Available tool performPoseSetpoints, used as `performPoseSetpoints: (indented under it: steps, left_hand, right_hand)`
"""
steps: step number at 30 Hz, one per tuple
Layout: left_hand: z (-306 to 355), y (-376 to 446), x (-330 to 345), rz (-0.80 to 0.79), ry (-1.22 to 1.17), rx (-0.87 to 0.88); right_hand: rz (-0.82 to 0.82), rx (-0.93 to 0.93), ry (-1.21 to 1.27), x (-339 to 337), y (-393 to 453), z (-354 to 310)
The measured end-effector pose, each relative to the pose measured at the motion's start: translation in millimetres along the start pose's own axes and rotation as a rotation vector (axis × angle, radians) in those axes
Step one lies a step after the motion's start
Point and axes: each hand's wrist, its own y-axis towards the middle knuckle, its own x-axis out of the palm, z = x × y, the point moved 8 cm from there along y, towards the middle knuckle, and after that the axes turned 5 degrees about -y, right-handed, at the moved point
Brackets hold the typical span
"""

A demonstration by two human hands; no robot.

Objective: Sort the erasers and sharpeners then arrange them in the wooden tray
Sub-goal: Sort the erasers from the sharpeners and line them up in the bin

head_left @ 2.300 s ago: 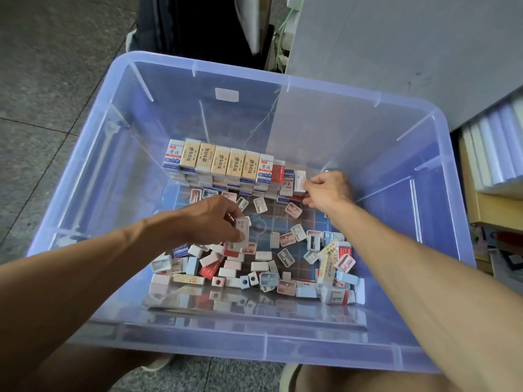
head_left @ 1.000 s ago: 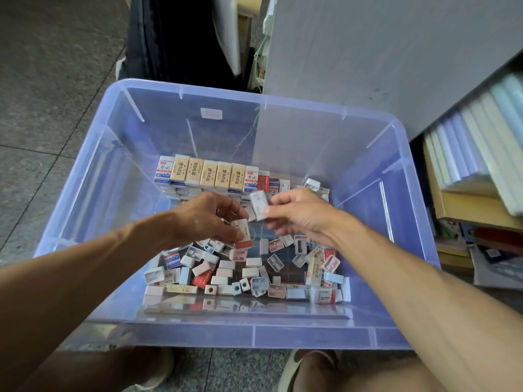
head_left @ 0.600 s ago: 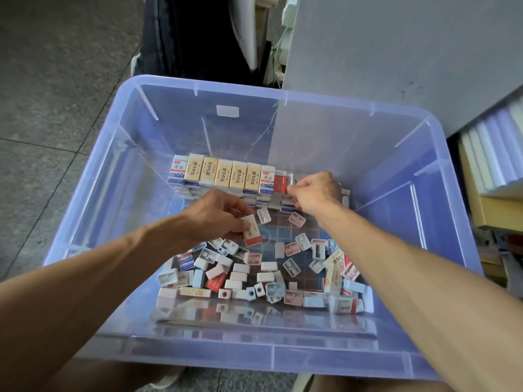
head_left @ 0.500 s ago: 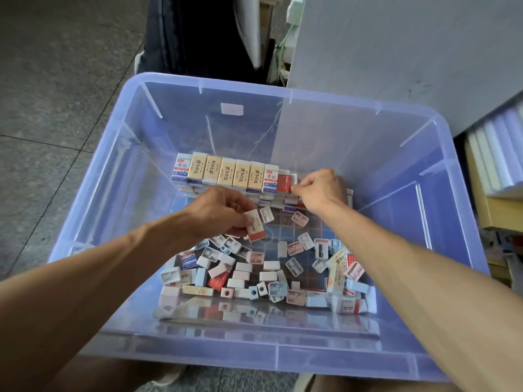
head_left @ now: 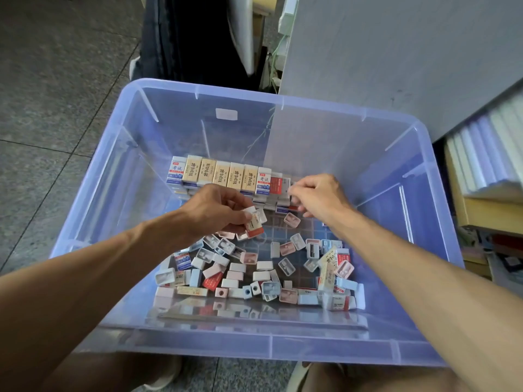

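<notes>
Dozens of erasers (head_left: 223, 174) and sharpeners (head_left: 286, 266) in bin (head_left: 181, 89); hands: left (head_left: 215, 212) pinching eraser (head_left: 254, 222), right (head_left: 318, 195) unclear.

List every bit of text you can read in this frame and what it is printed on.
"考试" and "2B": blue-and-white eraser at the left end of the row.
"ERASER": tan erasers in the row; their large characters are too stylised to read.
"2B": loose eraser in the pile.
Eraser in the left hand: print blurred.
Everything else: too small.

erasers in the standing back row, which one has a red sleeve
The red-sleeved eraser at the row's right end, beside the right hand; the others are beige or blue-and-white.
</notes>
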Motion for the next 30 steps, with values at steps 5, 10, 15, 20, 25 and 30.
performPoseSetpoints:
  steps: [5, 10, 15, 20, 25, 30]
  left_hand:
    - [6, -1, 12, -0.046, -0.045, 0.044]
    - [8, -1, 23, -0.077, -0.055, 0.071]
    - [2, 10, 29, -0.073, 0.429, 0.228]
    - [-30, 14, 49, -0.224, 0.850, 0.362]
    - [-44, 13, 52, -0.308, 1.061, 0.421]
    - [-58, 13, 58, -0.381, 1.240, 0.369]
  right_hand:
    - [-0.368, -0.103, 0.028, 34, -47, -12]
    - [-0.365, -0.063, 0.073, 38, -46, -9]
    - [-0.005, 0.155, 0.102, -3, -8, 29]
    - [0.125, 0.238, 0.089, -8, 32, 47]
    - [0.177, 0.172, -0.143, 5, 52, 43]
    - [0.030, 0.103, -0.323, -1, 54, 37]
